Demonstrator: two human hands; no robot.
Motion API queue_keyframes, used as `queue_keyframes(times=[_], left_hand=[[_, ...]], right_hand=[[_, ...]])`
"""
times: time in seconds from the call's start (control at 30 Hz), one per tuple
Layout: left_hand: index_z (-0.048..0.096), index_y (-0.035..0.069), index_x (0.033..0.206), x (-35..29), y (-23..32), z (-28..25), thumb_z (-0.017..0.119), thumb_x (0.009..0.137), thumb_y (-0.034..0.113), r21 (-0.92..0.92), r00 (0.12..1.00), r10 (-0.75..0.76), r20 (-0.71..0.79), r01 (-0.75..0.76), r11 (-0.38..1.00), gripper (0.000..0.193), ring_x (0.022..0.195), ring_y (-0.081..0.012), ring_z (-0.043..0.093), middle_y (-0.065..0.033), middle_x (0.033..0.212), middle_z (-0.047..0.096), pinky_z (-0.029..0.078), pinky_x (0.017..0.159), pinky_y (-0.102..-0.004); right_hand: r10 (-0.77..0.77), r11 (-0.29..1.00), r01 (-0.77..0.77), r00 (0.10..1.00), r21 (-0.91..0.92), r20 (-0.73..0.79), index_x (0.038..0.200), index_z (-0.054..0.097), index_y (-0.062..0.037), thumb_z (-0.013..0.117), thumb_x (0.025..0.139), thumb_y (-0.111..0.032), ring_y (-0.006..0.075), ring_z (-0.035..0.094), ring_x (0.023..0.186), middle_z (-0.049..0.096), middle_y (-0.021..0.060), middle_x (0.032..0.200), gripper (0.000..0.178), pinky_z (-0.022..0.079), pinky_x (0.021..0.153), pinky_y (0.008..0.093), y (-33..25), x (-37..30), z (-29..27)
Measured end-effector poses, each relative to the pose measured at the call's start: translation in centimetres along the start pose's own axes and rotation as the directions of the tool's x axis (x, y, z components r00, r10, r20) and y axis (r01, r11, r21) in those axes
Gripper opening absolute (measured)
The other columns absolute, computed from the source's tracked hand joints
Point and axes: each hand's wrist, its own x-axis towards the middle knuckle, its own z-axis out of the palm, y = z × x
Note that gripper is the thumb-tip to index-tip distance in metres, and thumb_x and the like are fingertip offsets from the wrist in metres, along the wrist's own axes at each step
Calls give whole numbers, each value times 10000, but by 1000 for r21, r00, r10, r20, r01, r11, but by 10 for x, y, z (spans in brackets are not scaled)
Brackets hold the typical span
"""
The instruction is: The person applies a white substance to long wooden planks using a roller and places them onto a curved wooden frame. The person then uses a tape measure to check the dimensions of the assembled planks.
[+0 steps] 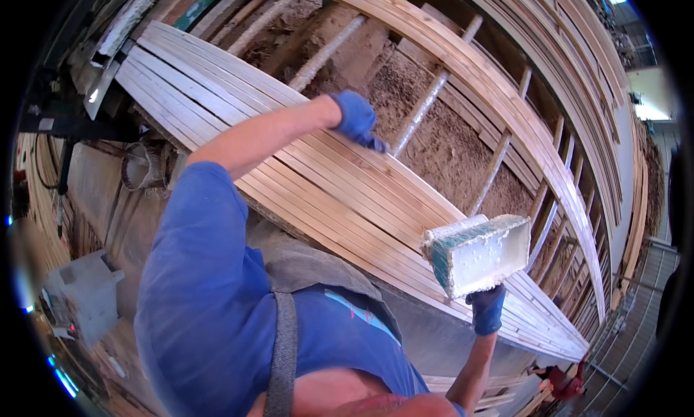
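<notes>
My right hand [486,310], in a blue glove, is closed beneath a glue spreader [491,256]. This is a box-shaped hopper, green on the outside and coated in white glue, with a caked roller [454,228] along its far side. It is held tilted over the right part of a long layer of pale wooden strips [347,193]. My left hand [356,118], also gloved in blue, reaches across to the far edge of the strips. Its fingers point right, close to the wood, and are too blurred to read. White glue coats the strips at their left and right ends.
Beyond the strips, metal bars [421,115] run across to a curved stack of boards [463,48]. Sawdust-coloured debris [369,70] lies beneath the bars. A bucket [137,168] and a grey machine box [85,294] stand at left. Another person [562,382] is at far lower right.
</notes>
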Motion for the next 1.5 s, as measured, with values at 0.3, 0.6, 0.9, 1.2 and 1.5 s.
queue_keyframes(times=[0.3, 0.6, 0.9, 1.2, 1.5], left_hand=[[528, 82, 1325, 50, -68, 33, 343, 857, 745, -355, 855, -123, 504, 336, 873, 833, 1160, -274, 521, -118, 1310, 558, 355, 1019, -392], [424, 118, 1416, 55, -51, 33, 471, 846, 697, -324, 631, -97, 770, 517, 792, 814, 1308, -191, 391, -54, 1467, 402, 271, 1088, -368], [637, 96, 1151, 52, -49, 28, 457, 852, 687, -168, 926, -87, 368, 158, 973, 686, 939, -315, 618, -181, 1017, 667, 448, 884, -458], [580, 53, 1156, -154, -63, -31, 585, 898, 145, -329, 676, -125, -727, -181, 927, 273, 930, -236, 655, -104, 1098, 655, 539, 860, -312], [502, -61, 1258, -329, -36, 163, 465, 982, 221, -694, -92, -820, -565, -484, 533, 396, 1021, -264, 642, -168, 1187, 609, 525, 897, -369]], right_hand=[[48, 997, -51, 997, -57, -57, 904, 622, 25, 650, 711, 18, 118, 593, 597, 651, 61, 706, 196, 463, 501, 290, 31, -8, -12], [14, 997, -23, 993, -78, -115, 944, 641, 21, 723, 697, -53, 143, 603, 665, 669, 55, 771, 270, 496, 593, 319, 32, -19, -13], [-45, 955, 68, 995, -289, 88, 994, 650, 21, 721, 713, -78, 178, 664, 820, 705, 122, 893, 306, 517, 716, 351, 23, 1, -21], [-415, 616, 667, 727, -420, 547, 937, 691, -59, 667, 735, -116, 369, 658, 819, 690, 166, 850, 211, 522, 695, 431, -44, 53, 64], [-643, 104, 976, 212, -190, 736, 1077, 652, -71, 622, 836, -148, 347, 635, 986, 671, 171, 1040, 255, 510, 861, 420, -153, 118, 267]])
